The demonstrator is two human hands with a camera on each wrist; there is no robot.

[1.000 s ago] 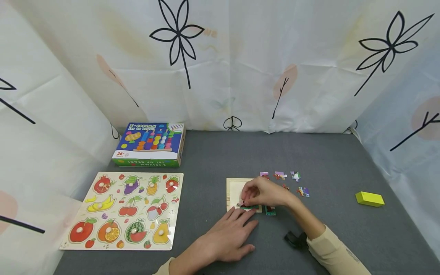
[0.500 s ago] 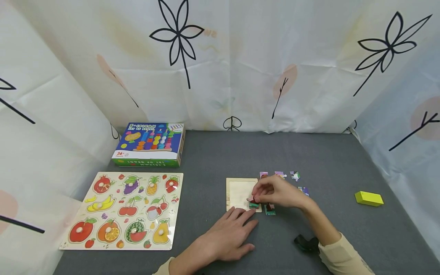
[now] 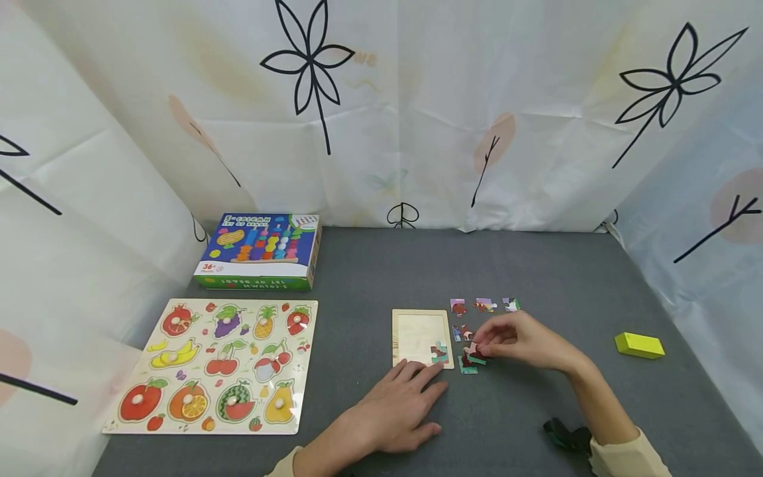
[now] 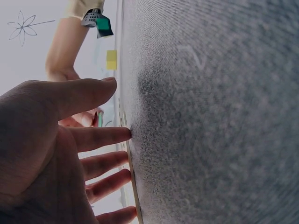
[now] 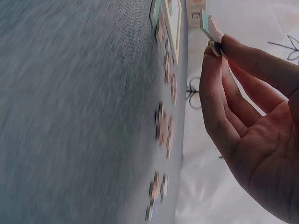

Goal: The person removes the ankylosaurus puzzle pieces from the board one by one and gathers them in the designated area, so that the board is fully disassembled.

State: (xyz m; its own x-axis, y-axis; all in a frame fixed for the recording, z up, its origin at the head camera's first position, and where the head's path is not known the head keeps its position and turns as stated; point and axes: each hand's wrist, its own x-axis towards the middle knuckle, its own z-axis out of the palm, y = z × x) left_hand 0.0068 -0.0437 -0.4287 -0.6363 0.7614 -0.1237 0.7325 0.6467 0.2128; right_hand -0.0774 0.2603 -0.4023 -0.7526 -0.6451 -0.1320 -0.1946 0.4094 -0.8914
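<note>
My right hand pinches a jigsaw puzzle piece between thumb and fingertips, above the table just right of a shallow wooden puzzle tray. The held piece shows green and dark red in the head view. Another green and brown puzzle piece lies in the tray's lower right corner. My left hand lies with fingers extended, fingertips touching the tray's near edge; in the left wrist view its fingers are spread. Beneath the held piece, another loose piece is partly hidden.
Several loose pieces, among them a purple-edged one, lie right of the tray. A fruit peg board and a bead-set box stand at left. A yellow block sits at far right, and white curtains surround the table.
My right hand has moved right, carrying the pinched piece from above the tray to over the loose pieces. The piece in the tray's corner now shows uncovered. My left hand stays in place.
</note>
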